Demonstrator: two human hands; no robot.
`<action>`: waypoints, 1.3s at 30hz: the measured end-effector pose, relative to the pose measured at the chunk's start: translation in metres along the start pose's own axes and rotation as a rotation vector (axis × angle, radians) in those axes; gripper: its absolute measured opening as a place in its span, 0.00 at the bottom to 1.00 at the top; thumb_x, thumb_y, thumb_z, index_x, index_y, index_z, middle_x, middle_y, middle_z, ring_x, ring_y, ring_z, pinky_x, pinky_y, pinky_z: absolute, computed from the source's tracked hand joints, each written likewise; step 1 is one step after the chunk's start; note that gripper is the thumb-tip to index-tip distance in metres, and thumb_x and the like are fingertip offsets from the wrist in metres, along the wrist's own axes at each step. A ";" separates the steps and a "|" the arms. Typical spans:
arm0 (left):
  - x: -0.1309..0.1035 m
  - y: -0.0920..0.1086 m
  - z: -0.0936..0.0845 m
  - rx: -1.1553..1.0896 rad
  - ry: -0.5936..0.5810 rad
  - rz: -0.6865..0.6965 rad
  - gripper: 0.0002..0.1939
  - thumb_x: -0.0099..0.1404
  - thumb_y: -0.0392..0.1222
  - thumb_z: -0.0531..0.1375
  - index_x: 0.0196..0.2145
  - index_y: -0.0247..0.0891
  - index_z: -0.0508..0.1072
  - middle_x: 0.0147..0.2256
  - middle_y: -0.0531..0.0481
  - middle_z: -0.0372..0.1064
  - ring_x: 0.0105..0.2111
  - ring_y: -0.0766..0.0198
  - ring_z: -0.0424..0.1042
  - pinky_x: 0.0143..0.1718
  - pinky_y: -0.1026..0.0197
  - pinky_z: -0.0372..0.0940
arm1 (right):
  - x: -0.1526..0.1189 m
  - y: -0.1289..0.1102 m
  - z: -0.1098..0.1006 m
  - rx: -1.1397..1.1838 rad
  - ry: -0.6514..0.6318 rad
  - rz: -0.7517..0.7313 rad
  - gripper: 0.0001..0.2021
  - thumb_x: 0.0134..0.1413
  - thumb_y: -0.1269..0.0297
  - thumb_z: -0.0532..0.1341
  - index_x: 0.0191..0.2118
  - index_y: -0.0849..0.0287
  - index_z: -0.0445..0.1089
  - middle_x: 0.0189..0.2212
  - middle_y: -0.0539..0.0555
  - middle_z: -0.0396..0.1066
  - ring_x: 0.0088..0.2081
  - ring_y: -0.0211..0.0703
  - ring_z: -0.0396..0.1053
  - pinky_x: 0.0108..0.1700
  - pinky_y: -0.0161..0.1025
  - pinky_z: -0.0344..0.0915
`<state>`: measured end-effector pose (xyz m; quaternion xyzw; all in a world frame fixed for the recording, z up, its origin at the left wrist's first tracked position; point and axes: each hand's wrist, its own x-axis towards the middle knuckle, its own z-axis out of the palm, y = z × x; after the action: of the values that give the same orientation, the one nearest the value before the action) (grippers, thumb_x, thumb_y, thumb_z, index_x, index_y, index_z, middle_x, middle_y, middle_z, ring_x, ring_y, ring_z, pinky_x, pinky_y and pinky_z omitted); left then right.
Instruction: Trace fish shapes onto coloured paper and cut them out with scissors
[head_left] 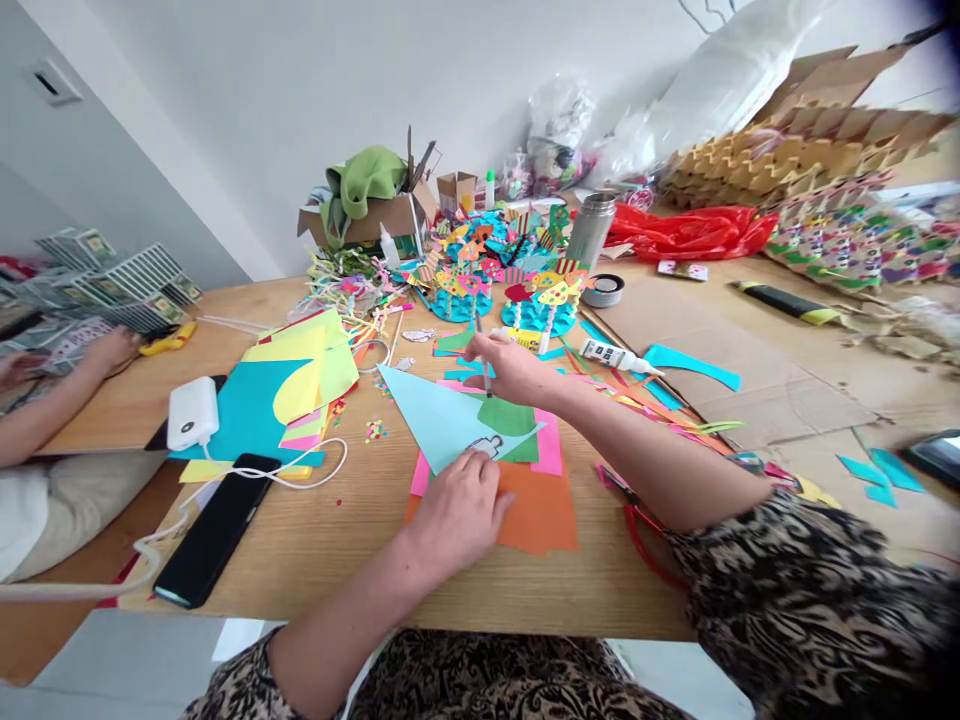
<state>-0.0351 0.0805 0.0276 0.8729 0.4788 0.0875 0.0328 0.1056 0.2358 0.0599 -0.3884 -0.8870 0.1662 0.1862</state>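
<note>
- Orange paper (540, 510) pokes out nearest the seated crafter, beneath layered sheets.
- A left hand (454, 510), unclenched, presses on the light-blue sheet (420, 410) atop the pile; the paper looks light, limp and easily creased, best steadied by flat fingertips near its edge.
- A right hand (517, 365) grips a pen (488, 383), seemingly light and rigid, suited to a pinch on the barrel.
- Beyond, colorful paper fish (555, 292) crowd near a metal flask (591, 235).
</note>
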 end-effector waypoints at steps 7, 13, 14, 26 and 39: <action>0.011 -0.033 -0.010 -0.123 -0.112 0.074 0.11 0.62 0.26 0.51 0.39 0.35 0.67 0.36 0.45 0.69 0.40 0.58 0.69 0.41 0.56 0.67 | -0.072 0.000 0.001 0.095 0.007 0.031 0.10 0.51 0.71 0.62 0.41 0.58 0.65 0.38 0.57 0.70 0.37 0.46 0.70 0.36 0.39 0.65; 0.012 -0.044 -0.005 -0.258 -0.068 0.063 0.12 0.61 0.25 0.52 0.39 0.36 0.68 0.38 0.46 0.71 0.41 0.60 0.70 0.44 0.57 0.66 | -0.085 0.002 0.011 0.169 0.010 -0.131 0.07 0.52 0.75 0.57 0.37 0.58 0.67 0.36 0.58 0.70 0.40 0.46 0.69 0.39 0.39 0.66; 0.012 -0.045 -0.004 -0.278 -0.055 0.062 0.12 0.61 0.25 0.52 0.39 0.36 0.69 0.38 0.46 0.71 0.42 0.60 0.70 0.44 0.57 0.66 | -0.085 0.000 0.010 0.175 -0.003 -0.135 0.08 0.52 0.76 0.57 0.36 0.58 0.67 0.36 0.58 0.70 0.39 0.46 0.69 0.38 0.39 0.66; 0.014 -0.054 -0.003 -0.427 -0.013 0.074 0.16 0.64 0.24 0.47 0.40 0.38 0.69 0.39 0.49 0.72 0.42 0.64 0.70 0.44 0.60 0.65 | -0.088 -0.010 0.010 0.077 -0.118 -0.144 0.13 0.46 0.80 0.57 0.37 0.60 0.71 0.35 0.59 0.67 0.39 0.49 0.66 0.39 0.43 0.65; 0.058 -0.078 -0.005 -0.539 -0.246 0.221 0.17 0.54 0.21 0.56 0.36 0.36 0.78 0.39 0.49 0.74 0.37 0.66 0.73 0.40 0.66 0.65 | -0.090 -0.003 0.004 0.350 0.085 -0.060 0.06 0.55 0.69 0.56 0.35 0.57 0.71 0.32 0.56 0.70 0.37 0.47 0.68 0.40 0.44 0.65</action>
<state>-0.0699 0.1710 0.0290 0.8836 0.3330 0.1079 0.3108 0.1584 0.1659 0.0399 -0.3301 -0.8472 0.2957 0.2930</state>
